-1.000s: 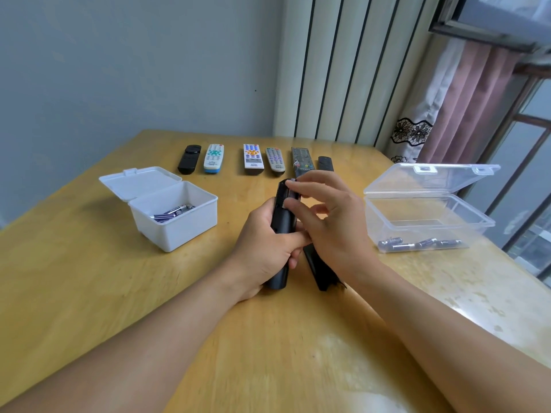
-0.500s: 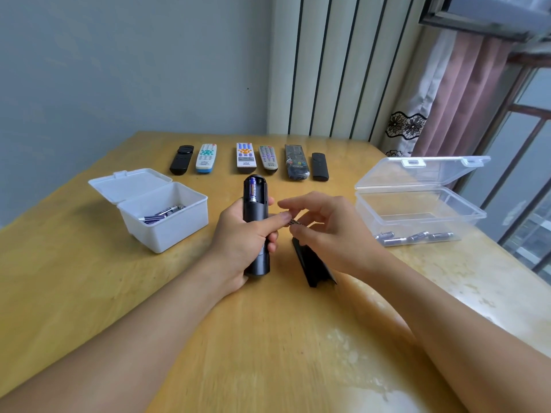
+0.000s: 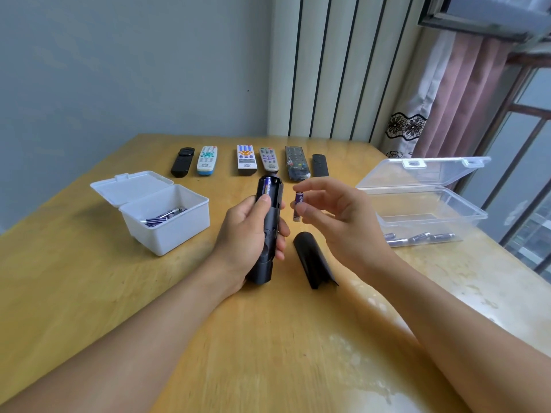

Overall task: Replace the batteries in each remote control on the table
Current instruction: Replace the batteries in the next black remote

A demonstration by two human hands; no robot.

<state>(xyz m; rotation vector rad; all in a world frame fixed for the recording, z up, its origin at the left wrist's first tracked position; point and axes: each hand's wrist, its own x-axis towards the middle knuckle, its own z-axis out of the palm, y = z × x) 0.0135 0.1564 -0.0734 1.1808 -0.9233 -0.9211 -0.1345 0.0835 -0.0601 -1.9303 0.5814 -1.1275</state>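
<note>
Loose battery cover (image 3: 313, 263) lies on the worktop (image 3: 89, 293). Left hand (image 3: 250, 234) wraps the open black remote (image 3: 268, 228), hiding its middle; one battery seated (image 3: 266, 189). Right hand (image 3: 337, 216) pinches a purple battery (image 3: 298, 204) beside it. Six remotes (image 3: 247, 159) line the far edge; clear box's (image 3: 432, 204) batteries are blurred.

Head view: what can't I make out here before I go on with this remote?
- Black remote: button face turned away; the left hand covers its middle.
- Second slot beside the seated battery: too dark to tell whether it is empty.
- Battery in the right hand: label too small, fingers cover part, polarity unreadable.
- White box: its wall hides most of the batteries.
- Clear box: count blurred.
</note>
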